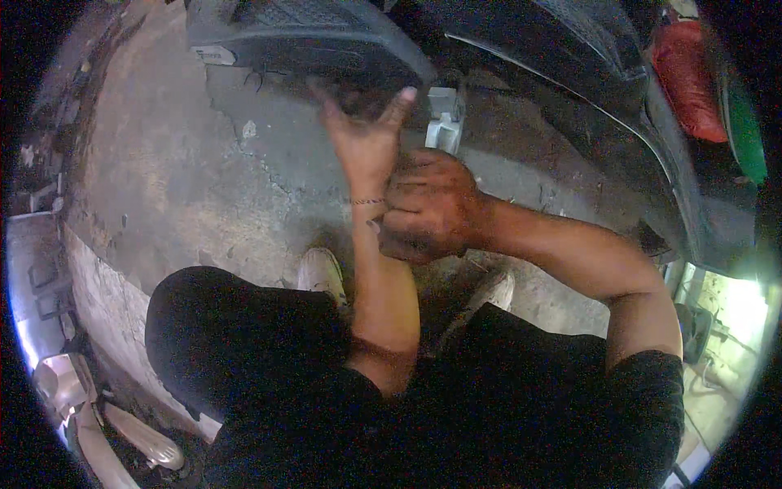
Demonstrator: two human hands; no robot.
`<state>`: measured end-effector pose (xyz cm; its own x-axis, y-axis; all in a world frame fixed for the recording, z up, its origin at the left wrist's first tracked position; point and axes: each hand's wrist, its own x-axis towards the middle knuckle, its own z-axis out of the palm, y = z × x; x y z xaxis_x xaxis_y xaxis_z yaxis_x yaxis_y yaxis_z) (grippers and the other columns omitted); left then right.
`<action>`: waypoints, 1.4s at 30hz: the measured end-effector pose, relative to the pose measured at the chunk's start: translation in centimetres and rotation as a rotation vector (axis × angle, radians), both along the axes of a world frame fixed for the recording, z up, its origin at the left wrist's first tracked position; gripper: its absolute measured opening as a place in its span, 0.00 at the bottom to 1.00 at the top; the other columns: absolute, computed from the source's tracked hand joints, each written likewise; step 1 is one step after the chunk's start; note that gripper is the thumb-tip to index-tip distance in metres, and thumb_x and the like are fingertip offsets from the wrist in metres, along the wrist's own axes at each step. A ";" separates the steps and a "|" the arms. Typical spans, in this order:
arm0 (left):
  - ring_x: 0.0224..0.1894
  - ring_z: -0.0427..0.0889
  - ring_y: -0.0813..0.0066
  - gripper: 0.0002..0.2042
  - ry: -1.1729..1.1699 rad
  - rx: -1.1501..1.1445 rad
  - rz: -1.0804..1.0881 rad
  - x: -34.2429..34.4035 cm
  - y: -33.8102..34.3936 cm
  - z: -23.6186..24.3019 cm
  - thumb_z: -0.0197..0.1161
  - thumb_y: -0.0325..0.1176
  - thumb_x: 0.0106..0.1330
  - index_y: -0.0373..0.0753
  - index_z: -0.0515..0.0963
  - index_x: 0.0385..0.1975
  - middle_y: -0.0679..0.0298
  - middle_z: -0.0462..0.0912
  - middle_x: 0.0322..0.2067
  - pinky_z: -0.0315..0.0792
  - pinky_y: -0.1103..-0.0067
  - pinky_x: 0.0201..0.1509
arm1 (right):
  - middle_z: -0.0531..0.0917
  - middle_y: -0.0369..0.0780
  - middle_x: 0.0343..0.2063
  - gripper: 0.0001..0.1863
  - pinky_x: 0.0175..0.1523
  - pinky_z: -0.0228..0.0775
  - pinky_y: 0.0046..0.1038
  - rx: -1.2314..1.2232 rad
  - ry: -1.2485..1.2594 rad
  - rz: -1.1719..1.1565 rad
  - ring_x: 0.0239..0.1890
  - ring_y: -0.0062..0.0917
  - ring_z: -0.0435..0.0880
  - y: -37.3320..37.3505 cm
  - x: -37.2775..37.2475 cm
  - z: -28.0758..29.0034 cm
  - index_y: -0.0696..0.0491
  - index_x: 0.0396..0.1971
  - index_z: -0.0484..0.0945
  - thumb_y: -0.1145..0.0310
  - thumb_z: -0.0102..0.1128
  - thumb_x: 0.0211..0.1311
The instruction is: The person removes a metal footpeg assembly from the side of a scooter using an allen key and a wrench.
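My left hand (pixel 364 143) reaches up toward the underside of a dark plastic vehicle panel (pixel 301 53). Its thumb and an outer finger are spread apart, while the middle fingers are dark and blurred in the panel's shadow. A thin braided bracelet (pixel 366 201) circles the left wrist. Right beside that wrist, my right hand (pixel 432 204) is curled into a fist, knuckles up. Whatever its fingers close on, if anything, is hidden. A pale metal bracket (pixel 444 118) stands just right of the left thumb, below the panel's edge.
Another dark body panel (pixel 562 90) curves down the right side. Beyond it are a red object (pixel 688 81) and a green one (pixel 743 122). Worn concrete floor (pixel 163 163) spreads leftward. My pale shoes (pixel 322 273) are below; metal parts (pixel 98 416) lie at lower left.
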<state>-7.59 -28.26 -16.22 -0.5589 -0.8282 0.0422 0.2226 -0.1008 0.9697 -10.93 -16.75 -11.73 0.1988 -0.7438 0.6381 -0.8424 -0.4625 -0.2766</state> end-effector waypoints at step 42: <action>0.50 0.73 0.58 0.16 0.520 0.660 0.173 0.8 2.3 -9.3 0.59 0.32 0.56 0.35 0.76 0.44 0.53 0.70 0.55 0.68 0.71 0.54 | 0.72 0.36 0.18 0.10 0.24 0.64 0.33 0.168 0.186 -0.217 0.22 0.30 0.75 -1.5 -1.3 2.9 0.48 0.26 0.76 0.61 0.61 0.42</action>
<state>-6.82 -25.92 -25.56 -0.4654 -0.8453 -0.2626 0.6868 -0.5320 0.4953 -12.24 -18.22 -8.87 0.1263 -0.8734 0.4703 -0.9594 -0.2280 -0.1658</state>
